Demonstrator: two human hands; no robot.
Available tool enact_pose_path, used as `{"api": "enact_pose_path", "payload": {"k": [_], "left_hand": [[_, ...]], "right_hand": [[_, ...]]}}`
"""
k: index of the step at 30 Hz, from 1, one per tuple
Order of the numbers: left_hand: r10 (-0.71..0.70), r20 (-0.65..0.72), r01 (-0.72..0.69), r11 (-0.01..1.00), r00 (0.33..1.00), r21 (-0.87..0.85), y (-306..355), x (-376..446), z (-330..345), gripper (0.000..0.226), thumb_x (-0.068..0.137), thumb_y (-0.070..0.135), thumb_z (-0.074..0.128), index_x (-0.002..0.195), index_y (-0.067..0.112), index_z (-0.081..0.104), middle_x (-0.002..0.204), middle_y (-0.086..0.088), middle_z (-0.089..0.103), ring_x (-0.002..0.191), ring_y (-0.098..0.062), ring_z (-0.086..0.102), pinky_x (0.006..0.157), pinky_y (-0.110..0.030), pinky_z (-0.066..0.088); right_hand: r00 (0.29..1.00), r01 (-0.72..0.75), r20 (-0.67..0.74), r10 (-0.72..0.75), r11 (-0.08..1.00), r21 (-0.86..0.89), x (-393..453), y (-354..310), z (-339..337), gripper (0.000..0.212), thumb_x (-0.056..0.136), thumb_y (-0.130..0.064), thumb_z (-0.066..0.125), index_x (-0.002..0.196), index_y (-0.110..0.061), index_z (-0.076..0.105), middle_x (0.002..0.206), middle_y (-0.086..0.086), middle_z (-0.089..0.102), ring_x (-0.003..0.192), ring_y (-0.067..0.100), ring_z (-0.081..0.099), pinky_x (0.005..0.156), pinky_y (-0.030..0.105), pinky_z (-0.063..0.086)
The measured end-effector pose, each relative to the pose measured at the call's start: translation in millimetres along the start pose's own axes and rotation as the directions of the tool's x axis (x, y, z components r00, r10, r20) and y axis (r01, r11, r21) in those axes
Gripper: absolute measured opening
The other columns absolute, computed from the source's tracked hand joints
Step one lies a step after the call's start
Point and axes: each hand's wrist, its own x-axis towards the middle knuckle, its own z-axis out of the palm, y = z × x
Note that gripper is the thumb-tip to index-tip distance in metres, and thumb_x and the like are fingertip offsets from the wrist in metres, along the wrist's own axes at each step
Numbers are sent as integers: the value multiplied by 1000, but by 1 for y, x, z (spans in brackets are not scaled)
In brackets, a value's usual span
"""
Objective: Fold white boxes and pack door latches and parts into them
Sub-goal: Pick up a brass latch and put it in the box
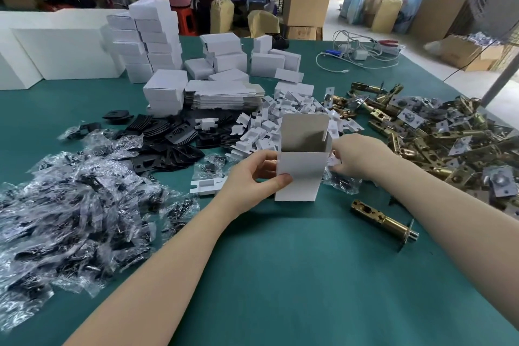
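Standing upright near the middle of the green surface (280,275), the white box (299,174) has its top flaps open, and your left hand (252,177) clamps its grip on the box's left wall. At three o'clock of the box, your right hand (356,157) pinches a clear parts bag (341,181). A brass door latch (382,220) lies at five o'clock.

Your left hand (250,177) grips the upright white box (300,174), thumb on its front, top flap open, bottom on the green table (295,275). Your right hand (356,157) is just beside the box, fingers curled on a small white insert (334,161) over a clear bag. One brass latch (382,220) lies near you; brass latch pile (438,143) at right, bagged parts (70,199) at left.
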Motion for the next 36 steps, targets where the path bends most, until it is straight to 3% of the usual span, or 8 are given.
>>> {"api": "enact_pose_path", "payload": {"k": [4, 8, 16, 24, 26, 30, 33, 36], "left_hand": [[7, 10, -7, 1000, 1000, -6, 0, -1, 0, 30, 71, 46, 74, 100, 45, 65, 103, 3, 73, 95, -14, 69, 83, -27, 54], [16, 8, -16, 1000, 1000, -7, -2, -1, 1, 30, 72, 46, 74, 101, 45, 65, 103, 2, 73, 95, -15, 69, 86, -29, 54], [17, 14, -17, 1000, 1000, -5, -3, -1, 0, 30, 73, 48, 73, 102, 49, 64, 103, 8, 72, 95, -12, 68, 82, -22, 52], [16, 11, -16, 1000, 1000, -2, -3, 0, 0, 30, 73, 47, 73, 102, 48, 64, 104, 6, 72, 96, -15, 68, 85, -27, 53], [13, 11, -13, 1000, 1000, -3, -2, -1, 0, 31, 72, 47, 73, 102, 49, 64, 104, 6, 72, 97, -14, 68, 86, -28, 54], [12, 11, -12, 1000, 1000, 9, -1, -1, 0, 32, 72, 47, 72, 103, 48, 64, 104, 7, 72, 97, -13, 68, 87, -28, 54], [9, 4, -9, 1000, 1000, 13, -1, -1, 0, 32, 72, 47, 72, 102, 46, 64, 104, 4, 72, 96, -14, 68, 87, -29, 54], [5, 2, -5, 1000, 1000, 15, -1, -1, 1, 30, 75, 43, 73, 103, 45, 64, 104, 3, 72, 95, -14, 68, 86, -28, 55]], "right_hand": [[1000, -5, 3, 5, 999, -51, 3, -1, 0, 42, 91, -29, 60, 64, -30, 28, 67, -10, 32, 58, 12, 35, 51, 27, 29], [1000, 5, 25, -5, 1000, 3, 6, 5, 1, 38, 88, -24, 60, 68, -33, 29, 73, -13, 34, 79, 18, 44, 64, 29, 36], [997, 71, -17, -69, 979, 193, 6, 19, 2, 21, 85, -25, 64, 96, -31, 46, 91, -8, 52, 83, 15, 52, 72, 28, 41], [990, 38, -139, 35, 869, 492, -10, 37, 1, 49, 83, -25, 72, 126, -25, 49, 92, -7, 60, 79, 14, 62, 69, 33, 54], [982, 40, -166, 85, 775, 631, -14, 38, -2, 49, 83, -26, 74, 124, -23, 48, 90, -2, 65, 75, 14, 65, 62, 27, 52], [973, 47, -135, 184, 418, 907, -27, 31, -18, 41, 86, -23, 73, 123, -19, 56, 96, 6, 70, 75, 12, 64, 65, 22, 49], [939, 217, -246, 241, 140, 966, -44, 15, -37, 31, 85, -21, 71, 115, -21, 63, 96, 1, 69, 82, 16, 62, 79, 31, 53], [898, 411, -386, 211, -91, 907, -64, -6, -54, 25, 81, -22, 73, 103, -22, 64, 84, -8, 68, 77, 11, 62, 78, 28, 52]]}}
